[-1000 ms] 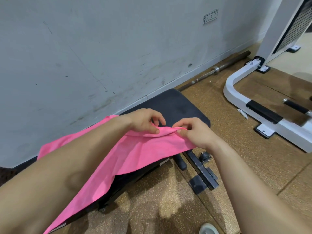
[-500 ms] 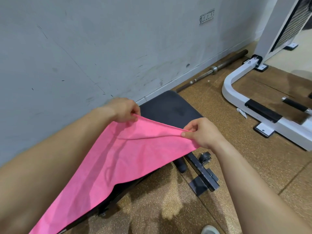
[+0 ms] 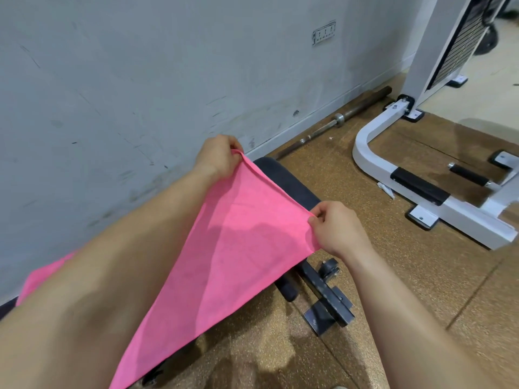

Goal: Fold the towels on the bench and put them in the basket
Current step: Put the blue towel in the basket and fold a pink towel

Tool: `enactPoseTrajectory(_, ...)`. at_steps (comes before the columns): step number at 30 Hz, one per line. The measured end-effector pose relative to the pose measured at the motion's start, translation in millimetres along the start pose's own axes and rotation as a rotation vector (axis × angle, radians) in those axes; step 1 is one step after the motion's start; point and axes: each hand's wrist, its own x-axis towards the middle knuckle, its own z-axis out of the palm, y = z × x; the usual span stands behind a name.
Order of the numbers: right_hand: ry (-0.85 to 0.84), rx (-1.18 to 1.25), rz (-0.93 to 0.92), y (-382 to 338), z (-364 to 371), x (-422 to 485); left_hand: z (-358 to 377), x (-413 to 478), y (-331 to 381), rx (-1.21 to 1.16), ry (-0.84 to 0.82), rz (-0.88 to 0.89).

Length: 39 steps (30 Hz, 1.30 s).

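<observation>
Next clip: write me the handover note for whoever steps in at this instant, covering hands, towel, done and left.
Left hand: pinching the far corner of the pink towel.
Right hand: pinching the near corner, with the edge stretched between them.
Towel: raised at this end over the black bench, the rest trailing back along it.
Done: corners gripped, no fold visible.
Left: fold it, then put it in the basket, which is out of view.

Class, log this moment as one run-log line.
phase: fold start | left hand: pinching pink towel corner | right hand: pinching other corner | bench: under towel | basket: unseen
</observation>
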Motion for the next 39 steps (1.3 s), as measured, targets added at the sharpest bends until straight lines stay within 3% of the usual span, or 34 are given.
enactPoseTrajectory(3,0.05,-0.01,0.03,1,-2,2,19,9,7,-0.074,0.048,-0.003)
enactPoseTrajectory(8,0.131,-0.122,-0.011,-9,-1,2,39,7,0,-0.01,-0.112,-0.028)
enactPoseTrajectory(11,0.136,-0.174,-0.088,-30,4,-5,35,-18,-15,0.011,-0.11,-0.029)
enactPoseTrajectory(19,-0.064,-0.209,-0.328,-106,50,-44,-31,-171,-76,0.098,-0.149,-0.105)
enactPoseTrajectory(29,-0.401,-0.371,-0.622,-172,133,-137,-109,-361,-173,0.093,0.008,-0.488)
enactPoseTrajectory(33,-0.479,-0.422,-0.714,-189,171,-157,-99,-387,-202,0.085,0.071,-0.614)
enactPoseTrajectory(39,-0.444,-0.446,-0.884,-202,211,-152,-72,-379,-227,0.097,0.049,-0.701)
